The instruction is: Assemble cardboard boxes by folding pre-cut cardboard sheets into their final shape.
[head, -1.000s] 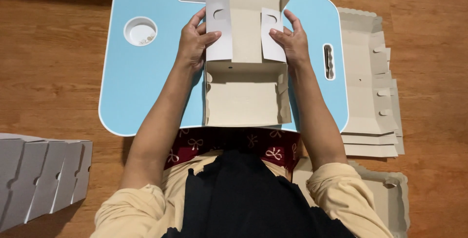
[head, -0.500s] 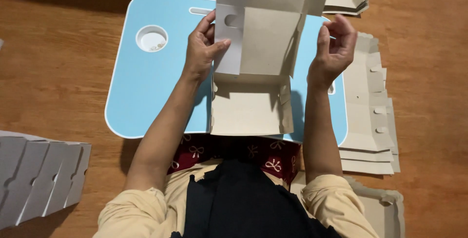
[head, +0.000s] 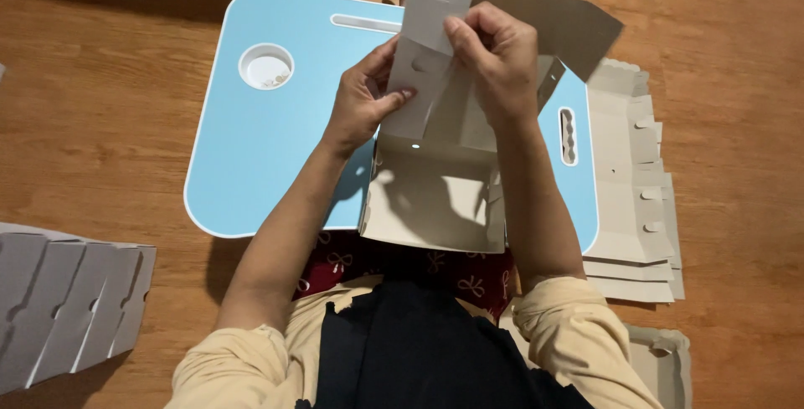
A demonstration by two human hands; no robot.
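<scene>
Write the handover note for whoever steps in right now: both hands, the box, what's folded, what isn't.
Left hand: pinching the left flap of the cardboard box, which is held above the blue lap table.
Right hand: gripping the top flap, bending it down.
Done: box base and side walls stand formed, open side toward the person.
Left: upper flaps are not tucked in; the lid panel sticks out behind.
Nearby: flat blanks stacked to the right, folded boxes lined up to the left on the wooden floor.
</scene>
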